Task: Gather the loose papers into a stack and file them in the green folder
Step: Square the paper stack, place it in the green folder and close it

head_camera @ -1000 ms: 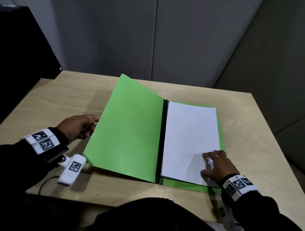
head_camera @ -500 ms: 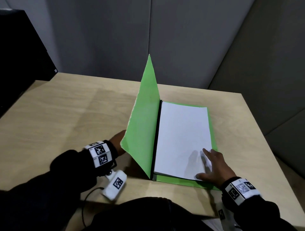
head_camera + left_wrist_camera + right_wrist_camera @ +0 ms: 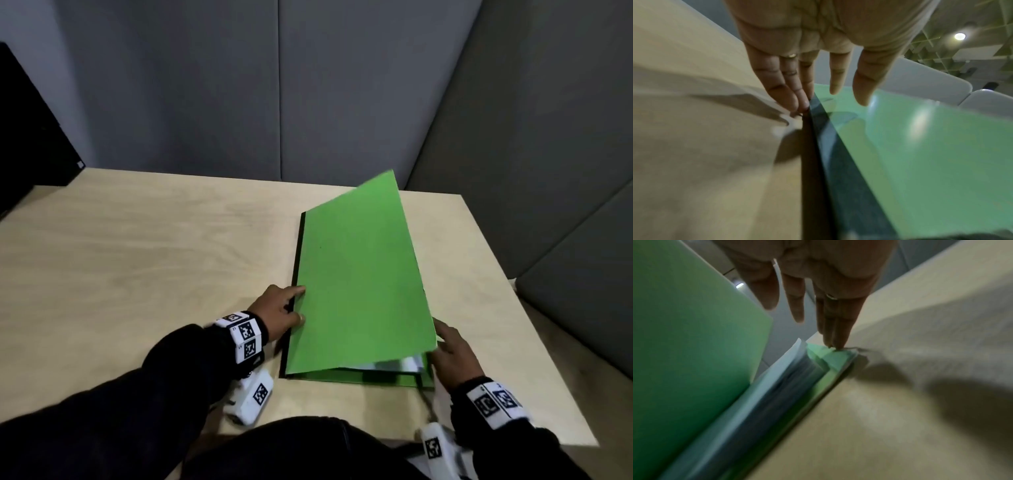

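Observation:
The green folder (image 3: 359,284) lies on the right half of the wooden table, its front cover folded over and still slightly raised at the right. The white paper stack (image 3: 397,364) shows only as an edge under the cover near the front right corner; the right wrist view shows that paper stack (image 3: 793,356) from the side. My left hand (image 3: 274,313) has straight fingers against the black spine (image 3: 818,146) of the folder (image 3: 920,146). My right hand (image 3: 452,356) is at the folder's right edge, straight fingertips (image 3: 835,344) touching the back cover (image 3: 830,360).
The light wooden table (image 3: 137,274) stretches to my left. Grey partition panels (image 3: 342,85) close off the back and right. A dark object (image 3: 30,137) stands at the far left edge. The table's right edge (image 3: 513,308) is close to the folder.
The left hand swung the front cover from flat on the left, through upright, over onto the paper stack. The right hand slid off the paper to the folder's right edge.

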### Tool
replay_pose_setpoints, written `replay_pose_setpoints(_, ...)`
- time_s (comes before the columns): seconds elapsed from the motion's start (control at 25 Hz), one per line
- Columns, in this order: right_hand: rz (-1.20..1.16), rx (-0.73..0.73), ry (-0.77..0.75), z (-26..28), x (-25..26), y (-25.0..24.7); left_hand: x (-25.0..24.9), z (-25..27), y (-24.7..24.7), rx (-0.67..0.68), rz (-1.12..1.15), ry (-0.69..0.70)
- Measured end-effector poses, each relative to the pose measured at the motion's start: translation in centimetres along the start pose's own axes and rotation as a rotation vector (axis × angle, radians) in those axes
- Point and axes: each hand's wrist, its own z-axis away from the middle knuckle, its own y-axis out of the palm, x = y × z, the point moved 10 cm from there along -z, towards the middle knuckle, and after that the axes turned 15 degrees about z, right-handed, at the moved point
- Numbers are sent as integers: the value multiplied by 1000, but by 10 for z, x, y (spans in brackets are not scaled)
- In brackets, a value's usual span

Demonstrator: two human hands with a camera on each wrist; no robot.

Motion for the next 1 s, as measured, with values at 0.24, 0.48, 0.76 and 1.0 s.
replay_pose_setpoints(0.24, -411, 85, 212, 12, -15, -5, 5, -4, 12, -73, -87, -3)
replay_pose_setpoints(0.48, 735, 205, -93, 8, 3, 20, 1, -5, 16, -123, -137, 0)
replay_pose_setpoints(0.76, 874, 261, -130, 2, 18, 22, 20, -14, 2, -240, 88, -220)
replay_pose_setpoints(1.0, 860, 298, -164, -6, 24, 18, 38, -17, 17, -126, 555, -280)
